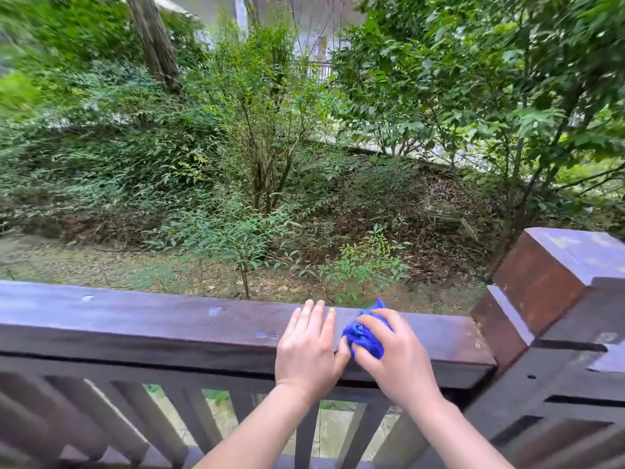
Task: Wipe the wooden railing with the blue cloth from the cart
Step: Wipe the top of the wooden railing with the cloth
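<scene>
Balusters (162,414): dark slats below the rail, nearest the camera, seen between the two bare forearms.

Left hand (306,350): palm down on the rail top, fingers straight and close together, holding nothing; its thumb lies just beside the cloth.

Right hand (395,357): fingers curled around the cloth, clutching it in a bunch against the rail top.

Cloth (365,336): blue, crumpled, on the rail between the two hands, one corner poking up at its far edge.

Rail (152,326): dark brown wood, running left to right, with a few pale spots on its top.

Post (548,292): square, reddish-brown, capped, at the rail's right end.

Ground (84,262): bare dirt strip beyond the rail.

Shrubs (257,137): green, on a leaf-littered slope farther off.

Trunk (154,38): far left, among foliage.
</scene>
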The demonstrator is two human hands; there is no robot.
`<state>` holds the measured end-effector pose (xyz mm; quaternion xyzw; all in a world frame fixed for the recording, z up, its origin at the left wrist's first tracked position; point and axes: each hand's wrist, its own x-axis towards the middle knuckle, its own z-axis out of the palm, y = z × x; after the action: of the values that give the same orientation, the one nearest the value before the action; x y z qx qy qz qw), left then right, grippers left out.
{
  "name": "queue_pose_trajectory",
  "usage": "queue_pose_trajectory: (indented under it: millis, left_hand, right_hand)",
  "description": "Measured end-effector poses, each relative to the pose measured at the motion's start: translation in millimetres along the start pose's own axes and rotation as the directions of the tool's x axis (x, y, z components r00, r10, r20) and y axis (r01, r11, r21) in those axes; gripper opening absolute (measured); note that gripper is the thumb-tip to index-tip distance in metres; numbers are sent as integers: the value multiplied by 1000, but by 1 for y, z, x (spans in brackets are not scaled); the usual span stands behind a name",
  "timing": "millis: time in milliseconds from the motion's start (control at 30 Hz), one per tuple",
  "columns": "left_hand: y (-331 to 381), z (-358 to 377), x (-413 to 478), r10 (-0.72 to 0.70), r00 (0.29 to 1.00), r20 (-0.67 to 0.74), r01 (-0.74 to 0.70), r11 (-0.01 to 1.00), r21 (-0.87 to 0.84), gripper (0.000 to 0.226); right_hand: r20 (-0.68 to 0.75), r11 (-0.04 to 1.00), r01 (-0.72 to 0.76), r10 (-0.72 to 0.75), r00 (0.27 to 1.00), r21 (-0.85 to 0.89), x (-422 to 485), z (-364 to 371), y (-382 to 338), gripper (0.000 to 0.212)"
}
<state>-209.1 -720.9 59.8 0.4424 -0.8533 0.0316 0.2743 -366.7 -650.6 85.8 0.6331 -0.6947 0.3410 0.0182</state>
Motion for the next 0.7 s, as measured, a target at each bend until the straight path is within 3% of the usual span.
queue_pose_trajectory:
  millis: [33,133,200,333,533,700]
  left_hand:
    - [0,-4,0,-1,1000,8,1,1000,-25,51]
    - [-8,-21,-2,9,999,-33,-13,989,-144,48]
    - [-25,-38,-3,9,995,-98,-27,983,-184,45]
    - [-97,-69,-5,-46,983,-180,33,996,-78,39]
    - [-215,-82,-20,-295,955,-42,298,946,126,50]
    - [-228,-75,-29,-279,952,-125,293,949,114,48]
  right_hand:
    - [13,1000,4,-4,1000,-5,3,-2,2,39]
    - [-49,985,-165,163,985,-41,25,2,7,44]
    - [-58,988,-149,146,988,-41,25,13,-7,42]
    - [33,997,71,-71,997,4,7,27,-29,40]
    - [-55,990,-140,138,989,-31,30,39,-36,41]
    - [78,991,136,-134,988,-16,0,43,-61,46]
